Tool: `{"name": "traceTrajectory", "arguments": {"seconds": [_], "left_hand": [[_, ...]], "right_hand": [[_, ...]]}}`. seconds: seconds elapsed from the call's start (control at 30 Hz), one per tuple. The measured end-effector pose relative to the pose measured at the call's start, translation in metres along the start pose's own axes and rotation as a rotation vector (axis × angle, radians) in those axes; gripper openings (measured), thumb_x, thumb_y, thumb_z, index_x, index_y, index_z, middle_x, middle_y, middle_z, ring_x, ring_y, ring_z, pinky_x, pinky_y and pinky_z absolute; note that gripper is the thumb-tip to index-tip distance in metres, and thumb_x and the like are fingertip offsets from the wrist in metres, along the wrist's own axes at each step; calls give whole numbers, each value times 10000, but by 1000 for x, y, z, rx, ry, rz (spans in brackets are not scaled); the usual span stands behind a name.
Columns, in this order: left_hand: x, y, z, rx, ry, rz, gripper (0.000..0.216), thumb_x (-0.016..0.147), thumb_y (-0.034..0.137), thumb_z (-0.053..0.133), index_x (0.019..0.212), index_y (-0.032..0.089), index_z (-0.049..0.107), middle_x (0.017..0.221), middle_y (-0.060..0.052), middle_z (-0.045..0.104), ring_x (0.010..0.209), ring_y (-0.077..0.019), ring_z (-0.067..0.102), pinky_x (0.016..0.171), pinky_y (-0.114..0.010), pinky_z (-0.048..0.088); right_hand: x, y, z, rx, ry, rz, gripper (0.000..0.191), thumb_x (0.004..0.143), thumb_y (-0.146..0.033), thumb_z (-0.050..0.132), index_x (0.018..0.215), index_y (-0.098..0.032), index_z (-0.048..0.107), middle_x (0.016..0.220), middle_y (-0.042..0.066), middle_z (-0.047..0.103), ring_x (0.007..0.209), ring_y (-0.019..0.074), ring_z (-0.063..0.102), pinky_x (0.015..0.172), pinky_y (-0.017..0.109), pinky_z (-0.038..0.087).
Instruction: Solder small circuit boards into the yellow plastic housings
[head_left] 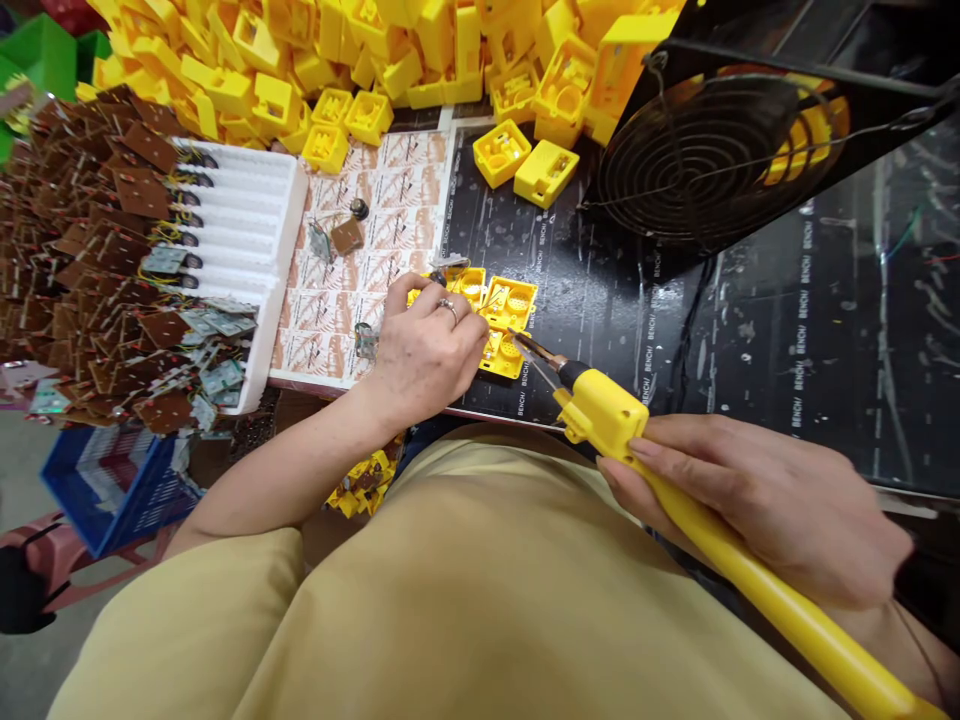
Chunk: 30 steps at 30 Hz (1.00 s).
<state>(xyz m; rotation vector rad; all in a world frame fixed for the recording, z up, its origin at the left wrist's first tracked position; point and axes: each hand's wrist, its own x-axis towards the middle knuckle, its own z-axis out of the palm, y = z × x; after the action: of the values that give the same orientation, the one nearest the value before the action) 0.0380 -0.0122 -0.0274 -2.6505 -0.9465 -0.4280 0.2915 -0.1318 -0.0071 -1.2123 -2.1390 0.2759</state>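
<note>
My right hand (757,490) is wrapped round the long yellow handle of a soldering iron (607,405). Its metal tip points left, at the edge of several small yellow plastic housings (510,305) that lie open side up near the table's front edge. Over the left part of these housings rests my left hand (431,350), back upward, a ring on one finger. Its fingers are curled together, and what they hold is hidden beneath them. A small dark round part and a bit of circuit board (450,262) show just beyond the fingertips.
A black fan (690,170) with a wire guard stands back right. Yellow housings (255,50) are heaped at the back. On the left, brown circuit boards (82,250) pile up beside a white foam tray (262,210). Loose boards (346,236) lie on the printed sheet (405,190).
</note>
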Motion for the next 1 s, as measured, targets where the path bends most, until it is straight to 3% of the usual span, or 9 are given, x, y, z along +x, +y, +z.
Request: {"name": "traceTrajectory", "arguments": {"seconds": [0.2, 0.33, 0.43, 0.57, 0.77, 0.87, 1.0], "left_hand": [[-7, -4, -19, 54, -90, 37, 168, 980, 173, 551, 877, 201, 681, 793, -7, 701, 758, -184, 600, 942, -426, 472], [-8, -5, -23, 169, 28, 39, 155, 945, 151, 615, 836, 246, 669, 843, 14, 687, 846, -188, 589, 1015, -427, 416], [-8, -6, -19, 91, 129, 68, 82, 950, 186, 648, 932, 265, 662, 953, 37, 732, 931, -175, 616, 1007, -392, 416], [-9, -8, -10, -68, 159, 131, 116, 971, 149, 610, 1001, 260, 624, 806, 88, 725, 848, -151, 636, 1009, -406, 405], [-12, -12, -7, -12, -16, 144, 145, 976, 155, 568, 857, 220, 618, 766, 50, 701, 834, -161, 631, 1033, -473, 424], [-13, -12, -10, -90, -130, 87, 182, 991, 179, 535, 838, 219, 626, 777, 38, 668, 884, -169, 624, 1130, -528, 360], [-12, -8, -13, -214, -190, 0, 216, 1000, 229, 523, 816, 222, 636, 828, 25, 669, 942, -184, 612, 1173, -583, 301]], "right_hand": [[-7, 5, 0, -96, 59, 57, 128, 1007, -263, 611, 1117, -199, 594, 896, 14, 744, 777, 117, 728, 771, 194, 599], [-9, 6, 2, -94, 75, 110, 229, 1019, -323, 588, 1216, -208, 592, 961, 29, 763, 804, 146, 741, 796, 227, 605], [-11, 5, 2, -78, 65, 120, 264, 1010, -300, 600, 1261, -218, 579, 962, 25, 763, 817, 145, 738, 815, 226, 600], [-14, 8, -3, -60, 54, 103, 308, 1006, -282, 610, 1307, -243, 562, 959, 15, 760, 816, 134, 734, 829, 227, 600], [-10, 15, -10, 20, 33, 14, 621, 890, -143, 742, 1451, -260, 503, 986, 12, 762, 808, 140, 739, 763, 219, 623], [-7, 19, -13, 60, 33, -43, 767, 833, -115, 794, 1509, -248, 458, 1021, 10, 765, 829, 139, 739, 760, 207, 629], [-7, 25, -18, 71, -80, -100, 654, 839, -134, 793, 1431, -228, 530, 1037, 21, 760, 894, 150, 737, 865, 238, 630]]}}
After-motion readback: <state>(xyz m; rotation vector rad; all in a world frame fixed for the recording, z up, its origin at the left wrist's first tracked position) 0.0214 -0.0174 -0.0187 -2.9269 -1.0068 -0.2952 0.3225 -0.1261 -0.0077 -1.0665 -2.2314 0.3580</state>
